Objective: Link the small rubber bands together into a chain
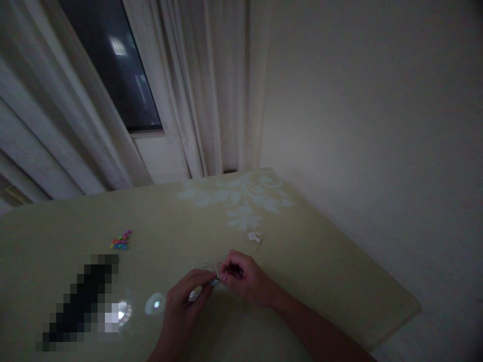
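Note:
My left hand (190, 296) is closed in a pinch, its thumb and forefinger meeting at a small pale, bluish thing (215, 282). Close against it, my right hand (245, 279) also pinches with thumb and forefinger at the same spot. What lies between the fingertips is too small and dim to name. Something clear and faint, perhaps thin plastic, shows just behind the fingertips. Beyond my right hand a small white item (254, 237) rests on the table, with a thin line trailing from it.
A heap of small multicoloured pieces (121, 241) lies on the pale green table (169, 221) at the left. A blurred-out dark patch covers the lower left. Lamp reflections shine on the glossy top. Curtains (211, 90) and a wall (358, 110) border the far and right edges.

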Tool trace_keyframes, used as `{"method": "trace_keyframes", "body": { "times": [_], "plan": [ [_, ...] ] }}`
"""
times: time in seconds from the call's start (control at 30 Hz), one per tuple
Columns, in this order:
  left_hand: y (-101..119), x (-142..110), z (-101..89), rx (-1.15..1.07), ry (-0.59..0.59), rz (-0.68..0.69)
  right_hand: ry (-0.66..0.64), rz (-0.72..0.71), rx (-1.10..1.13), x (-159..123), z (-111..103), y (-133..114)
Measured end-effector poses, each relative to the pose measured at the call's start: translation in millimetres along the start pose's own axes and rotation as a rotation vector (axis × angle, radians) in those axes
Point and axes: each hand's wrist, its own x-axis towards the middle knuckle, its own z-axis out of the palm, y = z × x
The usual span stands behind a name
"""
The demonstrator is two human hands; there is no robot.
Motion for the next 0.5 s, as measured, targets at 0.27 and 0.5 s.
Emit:
{"method": "trace_keyframes", "body": {
  "times": [0.27, 0.5],
  "plan": [
    [-0.7, -0.3, -0.8, 0.021, -0.019, 0.018, -0.048, 0.057, 0.087, -0.5, 0.6, -0.2],
    [1.5, -2.4, -1.3, 0.017, 0.004, -0.076, 0.233, -0.046, -0.191, 8.9, -19.5, 9.2]
  ]
}}
